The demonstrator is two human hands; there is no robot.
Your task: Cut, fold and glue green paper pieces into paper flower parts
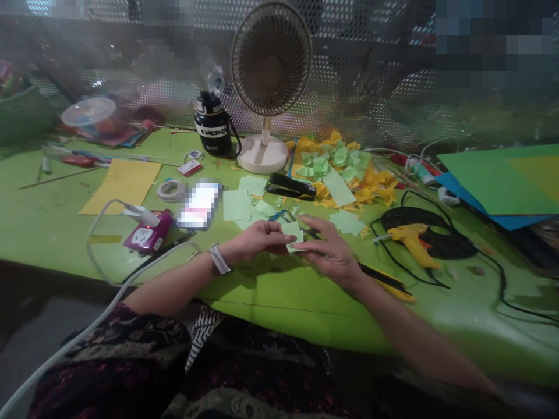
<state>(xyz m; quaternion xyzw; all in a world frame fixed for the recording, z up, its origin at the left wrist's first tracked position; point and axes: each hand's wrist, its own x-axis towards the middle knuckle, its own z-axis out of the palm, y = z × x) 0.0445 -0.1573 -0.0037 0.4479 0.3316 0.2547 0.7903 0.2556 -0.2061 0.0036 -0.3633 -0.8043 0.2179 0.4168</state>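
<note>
A small piece of light green paper [293, 233] is held up over the near part of the green table. My left hand [258, 240] pinches its left side between thumb and fingers. From the right, my right hand [329, 249] has its thumb and fingers at the paper's right and lower edge, closed about it. Light green paper sheets [237, 205] and cut scraps lie just beyond my hands. A black stapler [290, 187] rests behind them. Partly under my right forearm is a yellow and black utility knife [388, 282].
Paper flowers, green [321, 164] and yellow [379, 185], are heaped at the back. A yellow glue gun [410, 240] with black cable lies right. A fan [266, 151], a dark bottle [213, 128], a phone [200, 203] and a purple power socket [148, 233] stand around.
</note>
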